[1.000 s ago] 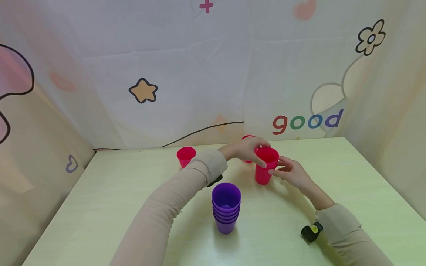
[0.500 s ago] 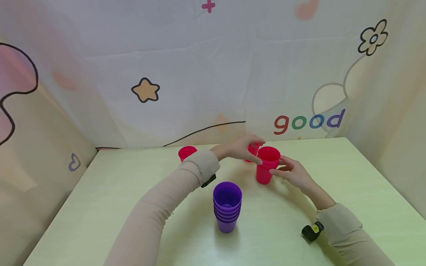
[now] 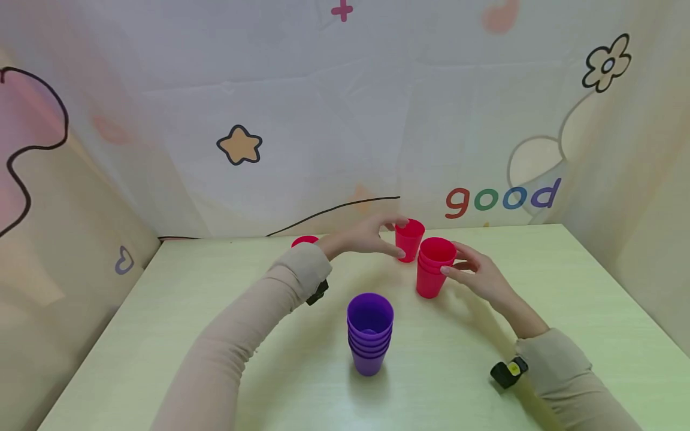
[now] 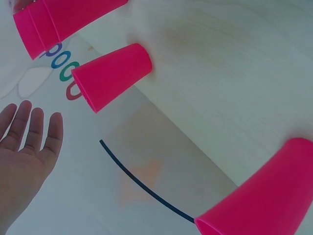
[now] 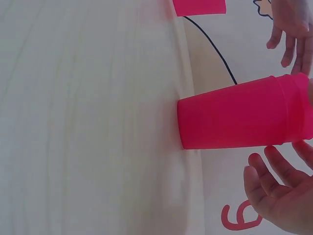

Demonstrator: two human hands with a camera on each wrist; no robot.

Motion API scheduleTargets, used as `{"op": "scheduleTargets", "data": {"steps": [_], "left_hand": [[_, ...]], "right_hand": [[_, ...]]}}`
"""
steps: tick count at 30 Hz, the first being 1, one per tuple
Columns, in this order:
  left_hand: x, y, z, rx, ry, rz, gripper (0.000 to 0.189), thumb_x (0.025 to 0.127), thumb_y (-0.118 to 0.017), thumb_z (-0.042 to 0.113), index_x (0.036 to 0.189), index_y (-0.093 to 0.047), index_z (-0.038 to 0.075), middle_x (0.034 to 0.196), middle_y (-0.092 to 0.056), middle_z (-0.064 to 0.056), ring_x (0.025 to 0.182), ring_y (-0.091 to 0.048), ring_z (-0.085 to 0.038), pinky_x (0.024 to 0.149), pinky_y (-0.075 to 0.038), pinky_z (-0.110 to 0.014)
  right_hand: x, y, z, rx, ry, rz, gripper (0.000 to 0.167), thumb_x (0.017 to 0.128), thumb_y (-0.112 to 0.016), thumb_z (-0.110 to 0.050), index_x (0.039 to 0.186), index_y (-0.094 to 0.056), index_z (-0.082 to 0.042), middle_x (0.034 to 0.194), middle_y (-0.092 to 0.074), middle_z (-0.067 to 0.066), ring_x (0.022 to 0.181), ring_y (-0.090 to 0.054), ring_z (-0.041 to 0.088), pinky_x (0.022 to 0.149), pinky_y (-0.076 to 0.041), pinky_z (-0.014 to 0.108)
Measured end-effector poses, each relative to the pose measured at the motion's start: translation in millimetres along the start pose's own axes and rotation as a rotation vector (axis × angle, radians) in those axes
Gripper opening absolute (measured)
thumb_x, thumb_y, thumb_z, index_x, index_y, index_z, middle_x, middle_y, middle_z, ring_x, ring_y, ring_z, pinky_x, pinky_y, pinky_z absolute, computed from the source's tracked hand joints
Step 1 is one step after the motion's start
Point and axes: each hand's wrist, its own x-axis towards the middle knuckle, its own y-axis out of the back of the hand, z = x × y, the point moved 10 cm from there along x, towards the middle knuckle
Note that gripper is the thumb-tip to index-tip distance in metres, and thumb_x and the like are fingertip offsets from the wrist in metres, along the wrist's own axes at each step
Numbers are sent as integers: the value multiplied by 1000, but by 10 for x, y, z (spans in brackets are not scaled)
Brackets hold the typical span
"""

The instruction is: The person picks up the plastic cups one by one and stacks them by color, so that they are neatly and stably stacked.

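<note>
A stack of red plastic cups [image 3: 431, 275] stands upright on the table, right of centre. My right hand [image 3: 482, 275] holds it near the rim, thumb on the near side and fingers behind. Just behind the stack stands a single red cup [image 3: 408, 242], also upright. My left hand [image 3: 369, 234] is spread and holds nothing; in the head view its fingertips overlap that cup's left side, but the left wrist view shows the hand [image 4: 27, 147] apart from it. Another red cup [image 3: 305, 239] is mostly hidden behind my left sleeve.
A stack of several purple cups [image 3: 369, 335] stands in the middle front of the table [image 3: 162, 335], between my forearms. A printed curtain [image 3: 323, 120] hangs behind the table's back edge, and more cloth closes off both sides.
My left hand has let go of the red stack's rim and moved left, baring the single cup behind. My right hand and the stack stay almost where they were.
</note>
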Motion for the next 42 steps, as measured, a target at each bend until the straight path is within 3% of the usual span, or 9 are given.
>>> {"op": "scheduleTargets", "data": {"steps": [7,16,22,26,34,42], "left_hand": [[-166,74,-1,-12,-57,25,68,79,-71,22,137,-39,7,131,-46,-9,116,-42,-19,88,-43,-33],[-380,124,-136,-18,-23,68,66,79,-72,24,136,-41,11,131,-47,-4,114,-44,-16,87,-44,-30],[-562,188,-256,-89,-6,106,64,78,-72,20,135,-43,10,129,-48,-6,114,-43,-18,90,-43,-36],[-682,249,-349,-106,14,135,63,78,-72,22,134,-44,13,128,-49,-3,114,-43,-16,89,-43,-32],[-896,431,-543,-119,13,217,61,79,-71,20,133,-45,8,125,-51,-7,114,-45,-23,88,-44,-34],[-1114,633,-719,-158,53,297,59,79,-71,16,131,-46,7,121,-53,-10,110,-48,-25,87,-46,-37]], "right_hand": [[10,46,-30,-13,-27,23,67,89,-57,-30,144,-24,-12,135,-36,23,111,-46,39,83,-46,49],[5,66,-105,-14,-3,29,61,91,-53,-29,142,-27,-7,131,-39,24,109,-47,39,78,-50,36],[23,58,-75,-4,-16,26,62,91,-54,-30,142,-28,-8,132,-39,22,110,-46,39,80,-49,41],[31,64,-50,-4,-20,30,63,90,-55,-32,142,-28,-9,132,-39,22,111,-46,38,82,-48,43],[38,62,-38,0,-24,30,64,90,-55,-33,142,-28,-10,131,-40,21,110,-46,37,81,-48,40],[41,67,-30,0,-24,27,62,90,-55,-32,142,-29,-9,130,-41,22,110,-47,38,79,-48,40]]}}
